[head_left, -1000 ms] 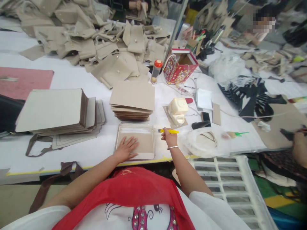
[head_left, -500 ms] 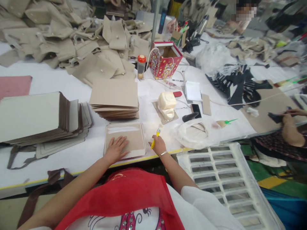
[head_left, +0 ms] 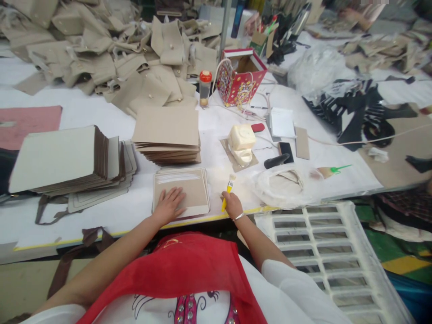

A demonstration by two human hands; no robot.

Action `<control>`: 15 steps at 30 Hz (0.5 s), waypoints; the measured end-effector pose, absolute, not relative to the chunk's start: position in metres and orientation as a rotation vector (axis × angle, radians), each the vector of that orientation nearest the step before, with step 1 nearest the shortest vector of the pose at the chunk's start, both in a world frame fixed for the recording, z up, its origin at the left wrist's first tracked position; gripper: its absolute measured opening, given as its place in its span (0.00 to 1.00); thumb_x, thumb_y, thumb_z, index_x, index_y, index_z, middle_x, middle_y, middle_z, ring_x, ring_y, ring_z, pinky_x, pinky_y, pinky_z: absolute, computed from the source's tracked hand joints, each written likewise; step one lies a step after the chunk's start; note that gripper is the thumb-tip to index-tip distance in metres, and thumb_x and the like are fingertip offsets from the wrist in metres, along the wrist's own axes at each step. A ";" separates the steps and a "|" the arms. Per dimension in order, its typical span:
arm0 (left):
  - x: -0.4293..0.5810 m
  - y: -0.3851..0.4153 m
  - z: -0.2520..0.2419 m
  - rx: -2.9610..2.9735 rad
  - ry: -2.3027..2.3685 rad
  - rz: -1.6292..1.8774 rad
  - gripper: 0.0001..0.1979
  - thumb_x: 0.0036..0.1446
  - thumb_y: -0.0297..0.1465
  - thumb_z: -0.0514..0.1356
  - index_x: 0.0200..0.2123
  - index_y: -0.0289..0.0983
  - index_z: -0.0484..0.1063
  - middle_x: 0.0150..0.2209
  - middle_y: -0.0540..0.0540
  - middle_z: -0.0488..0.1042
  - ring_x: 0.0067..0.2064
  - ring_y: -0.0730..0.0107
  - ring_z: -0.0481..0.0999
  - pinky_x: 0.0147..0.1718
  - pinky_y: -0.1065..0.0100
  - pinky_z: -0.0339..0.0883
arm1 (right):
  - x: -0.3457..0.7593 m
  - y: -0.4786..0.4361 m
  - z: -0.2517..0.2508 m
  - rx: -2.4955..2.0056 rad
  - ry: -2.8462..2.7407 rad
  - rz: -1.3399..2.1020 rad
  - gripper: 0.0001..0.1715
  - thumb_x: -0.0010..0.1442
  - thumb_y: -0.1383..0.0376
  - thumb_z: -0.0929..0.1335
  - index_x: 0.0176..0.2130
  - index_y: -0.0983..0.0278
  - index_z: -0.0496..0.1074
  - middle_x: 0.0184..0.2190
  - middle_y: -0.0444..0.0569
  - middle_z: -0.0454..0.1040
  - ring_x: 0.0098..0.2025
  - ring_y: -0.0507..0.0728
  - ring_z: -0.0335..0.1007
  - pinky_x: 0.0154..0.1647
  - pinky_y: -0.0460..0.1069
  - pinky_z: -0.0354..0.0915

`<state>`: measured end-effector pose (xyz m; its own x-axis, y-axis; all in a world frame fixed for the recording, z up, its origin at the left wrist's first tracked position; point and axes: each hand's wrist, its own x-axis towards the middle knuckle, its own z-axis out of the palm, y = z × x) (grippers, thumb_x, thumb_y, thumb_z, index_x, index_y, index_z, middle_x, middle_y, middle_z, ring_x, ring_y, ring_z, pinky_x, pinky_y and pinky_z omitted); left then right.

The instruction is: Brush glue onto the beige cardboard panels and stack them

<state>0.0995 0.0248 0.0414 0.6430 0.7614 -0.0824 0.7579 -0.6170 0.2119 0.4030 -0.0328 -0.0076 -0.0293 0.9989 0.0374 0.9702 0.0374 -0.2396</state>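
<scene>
My left hand [head_left: 169, 204] lies flat, fingers spread, on a tan rectangular panel [head_left: 189, 186] at the table's near edge; a wet whitish stripe runs along the panel's far side. My right hand [head_left: 231, 205] is closed on a yellow-handled brush [head_left: 227, 191], its bristles pointing away from me just right of the panel. A cream glue pot [head_left: 240, 141] sits on a scrap card beyond the brush.
A stack of tan panels [head_left: 167, 132] lies behind the panel, a bigger grey stack [head_left: 60, 157] at left. Beige bag pieces [head_left: 128, 54] heap at the back. A red gift box [head_left: 240, 81], a phone [head_left: 286, 150], a plastic bag [head_left: 283, 186] and a white crate [head_left: 324, 252] are at right.
My right hand drew the brush back from the panel's top right corner toward me and turned it from sideways to pointing away. My left hand stayed flat on the panel.
</scene>
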 end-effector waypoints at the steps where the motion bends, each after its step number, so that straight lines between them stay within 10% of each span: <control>1: 0.100 0.025 0.042 2.631 1.235 0.012 0.27 0.54 0.43 0.54 0.56 0.42 0.60 0.60 0.40 0.56 0.62 0.53 0.51 0.57 0.44 0.39 | 0.407 -0.033 -0.005 -2.073 -2.055 0.213 0.14 0.61 0.63 0.59 0.42 0.66 0.68 0.26 0.49 0.67 0.32 0.55 0.62 0.35 0.48 0.58; 15: 0.117 0.034 0.066 2.485 1.294 0.296 0.28 0.54 0.41 0.55 0.56 0.36 0.57 0.59 0.36 0.56 0.60 0.53 0.55 0.55 0.50 0.52 | 0.407 0.005 0.037 -2.119 -1.417 0.375 0.18 0.60 0.57 0.58 0.44 0.65 0.62 0.33 0.50 0.73 0.29 0.54 0.69 0.30 0.46 0.59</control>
<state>0.1171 0.0342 0.0659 0.5677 0.8225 0.0344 0.7555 -0.5371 0.3751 0.4071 0.0048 0.0375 0.4033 0.9121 0.0736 0.7561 -0.2869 -0.5882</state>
